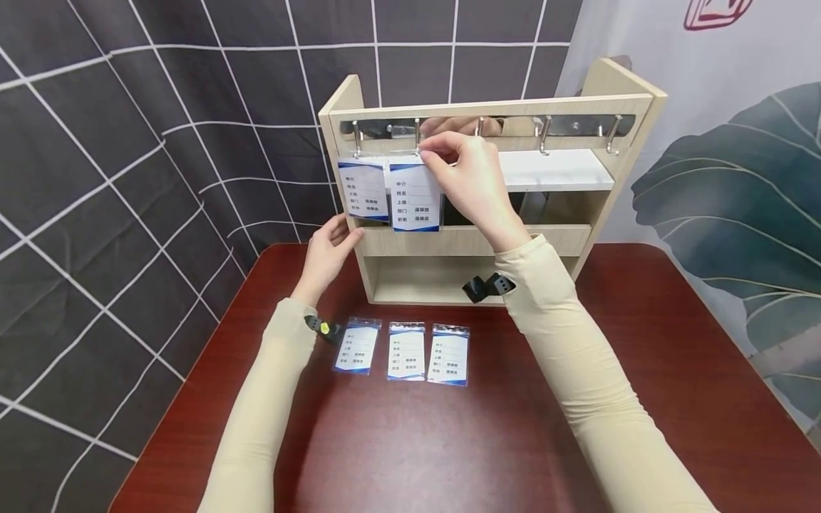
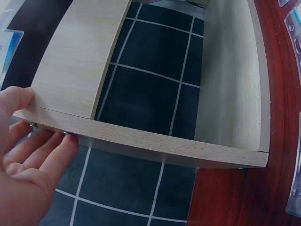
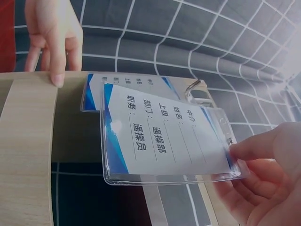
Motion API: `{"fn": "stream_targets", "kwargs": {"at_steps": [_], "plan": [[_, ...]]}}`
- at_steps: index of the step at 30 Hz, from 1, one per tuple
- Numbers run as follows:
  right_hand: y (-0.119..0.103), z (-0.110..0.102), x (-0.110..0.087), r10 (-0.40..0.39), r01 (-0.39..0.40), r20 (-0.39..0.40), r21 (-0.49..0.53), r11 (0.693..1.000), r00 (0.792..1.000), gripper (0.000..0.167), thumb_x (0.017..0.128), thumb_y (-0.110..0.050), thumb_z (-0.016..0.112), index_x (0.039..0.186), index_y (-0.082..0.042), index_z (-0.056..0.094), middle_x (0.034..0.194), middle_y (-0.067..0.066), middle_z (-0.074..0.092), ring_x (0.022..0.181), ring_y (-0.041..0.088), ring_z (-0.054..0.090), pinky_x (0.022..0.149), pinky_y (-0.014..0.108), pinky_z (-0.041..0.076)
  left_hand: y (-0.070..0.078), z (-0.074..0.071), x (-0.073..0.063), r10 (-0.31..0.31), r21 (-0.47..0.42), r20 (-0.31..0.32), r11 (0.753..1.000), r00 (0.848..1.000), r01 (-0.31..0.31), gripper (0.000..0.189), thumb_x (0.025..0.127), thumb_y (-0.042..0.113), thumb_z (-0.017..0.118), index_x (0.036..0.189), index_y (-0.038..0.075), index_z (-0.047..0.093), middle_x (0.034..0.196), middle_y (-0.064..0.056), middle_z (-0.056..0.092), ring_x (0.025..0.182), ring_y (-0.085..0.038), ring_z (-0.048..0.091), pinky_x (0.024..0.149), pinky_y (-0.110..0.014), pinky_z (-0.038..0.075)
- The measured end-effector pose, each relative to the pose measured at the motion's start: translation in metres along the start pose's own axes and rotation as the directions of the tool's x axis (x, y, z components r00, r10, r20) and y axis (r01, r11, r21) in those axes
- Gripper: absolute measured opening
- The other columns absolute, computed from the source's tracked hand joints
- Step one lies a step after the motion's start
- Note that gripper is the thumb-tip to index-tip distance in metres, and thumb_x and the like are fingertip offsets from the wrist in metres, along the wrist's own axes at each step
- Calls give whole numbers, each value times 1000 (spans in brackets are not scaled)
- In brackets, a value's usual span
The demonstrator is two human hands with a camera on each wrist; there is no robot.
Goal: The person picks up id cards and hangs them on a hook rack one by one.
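My right hand (image 1: 473,182) pinches the top edge of a clear-sleeved name badge (image 1: 413,199) with blue corners, right at the second hook (image 1: 417,132) from the left. In the right wrist view thumb and fingers hold its slotted end. Another name badge (image 1: 365,191) hangs from the leftmost hook (image 1: 356,139), partly behind the held one. My left hand (image 1: 328,251) grips the left side panel of a pale wooden shelf (image 1: 474,242). In the left wrist view the thumb lies on one side of the panel (image 2: 164,143) and the fingers on the other.
Three more name badges (image 1: 356,348) lie in a row on the dark red table (image 1: 410,442) before the shelf. Further hooks (image 1: 545,135) line the metal strip to the right. A white ledge (image 1: 554,171) sits behind them. Dark grid-patterned cloth (image 1: 192,85) stands behind and to the left.
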State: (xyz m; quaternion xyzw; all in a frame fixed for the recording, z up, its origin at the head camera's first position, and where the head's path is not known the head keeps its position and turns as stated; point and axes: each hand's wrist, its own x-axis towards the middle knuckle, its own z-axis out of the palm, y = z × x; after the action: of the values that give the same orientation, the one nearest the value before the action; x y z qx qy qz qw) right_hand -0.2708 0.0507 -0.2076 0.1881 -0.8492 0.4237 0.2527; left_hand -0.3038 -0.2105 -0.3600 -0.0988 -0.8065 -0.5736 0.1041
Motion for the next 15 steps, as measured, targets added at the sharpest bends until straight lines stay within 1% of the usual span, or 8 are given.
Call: {"fn": "stream_targets", "kwargs": {"at_steps": [7,15], "plan": [[-2,1,1,-4,4,-13,-6,1000,1000,18,97,-12,65,107,-4,77,101,9,76,90,17,68,79,28,52,1,1,-2,10,2,-13,1000,1000,-10,62,97,32,70,148,3,48,147,-20,51,133,-32,53,108,-42,45],[-5,1,0,14,-15,-21,-7,1000,1000,18,96,-11,66,107,-4,77,101,9,76,89,17,67,81,29,52,2,1,-2,8,5,-20,1000,1000,-8,62,97,30,70,148,3,47,147,-21,51,133,-32,53,108,-42,45]]}}
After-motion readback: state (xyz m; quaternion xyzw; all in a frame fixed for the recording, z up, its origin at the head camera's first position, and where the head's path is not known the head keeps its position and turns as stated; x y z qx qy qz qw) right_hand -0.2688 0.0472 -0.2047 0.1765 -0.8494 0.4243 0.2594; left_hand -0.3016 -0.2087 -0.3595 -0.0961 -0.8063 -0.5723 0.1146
